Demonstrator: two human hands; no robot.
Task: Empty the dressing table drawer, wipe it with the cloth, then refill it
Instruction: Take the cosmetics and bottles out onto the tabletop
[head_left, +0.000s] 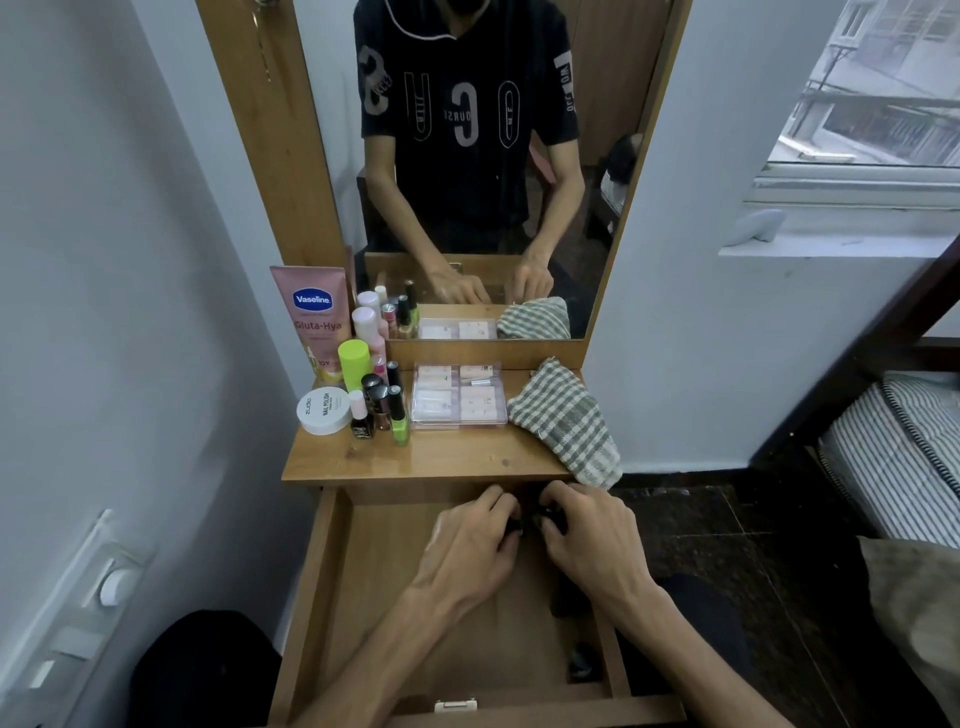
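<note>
Deep at the back of the drawer (395, 613), my left hand (467, 545) and right hand (587, 540) curl around small dark items (527, 519), though I cannot tell how firmly. I'd lift them together to the worktop (467, 457), beside the cloth (566, 421), and then fetch the dark pieces along the drawer's right wall.

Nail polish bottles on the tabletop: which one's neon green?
The front-right bottle of the cluster, black cap, nearest the clear plastic case. The others are dark or brownish.

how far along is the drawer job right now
Mostly emptied: bottles, the Vaseline tube and a clear case stand on the tabletop. In hand: the left hand and right hand are gathering small dark items at the back of the open drawer; another dark item lies near its front right. The checked cloth lies unused, so wiping and refilling remain.
</note>
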